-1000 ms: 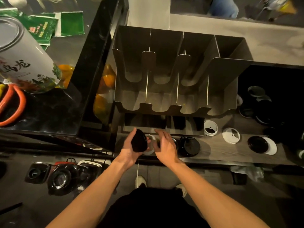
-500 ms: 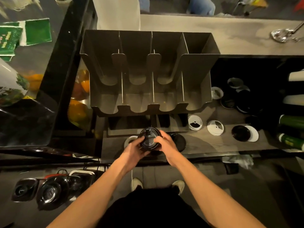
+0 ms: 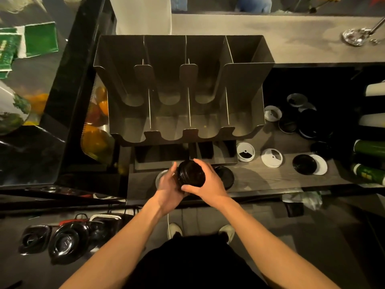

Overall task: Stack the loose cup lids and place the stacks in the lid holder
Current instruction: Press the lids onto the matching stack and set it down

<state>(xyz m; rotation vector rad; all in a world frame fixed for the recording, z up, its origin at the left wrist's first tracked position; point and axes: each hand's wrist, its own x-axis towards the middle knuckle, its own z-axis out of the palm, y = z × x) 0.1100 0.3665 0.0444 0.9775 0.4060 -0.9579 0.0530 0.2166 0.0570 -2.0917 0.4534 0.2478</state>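
Counter: tilted lid-stack, left grip, right grip

The lid holder stands behind the counter, loose lids lying to its right.

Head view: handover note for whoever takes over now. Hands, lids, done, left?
Left hand and right hand: both grip the small stack of black round plastic lids, over the front of the dark wooden counter.
Grey metal lid holder: no lids show in its slots.
Done: one black stack started.
Left: loose black lid beside the right hand, white lids and more black lids further right; stack them, load the holder.
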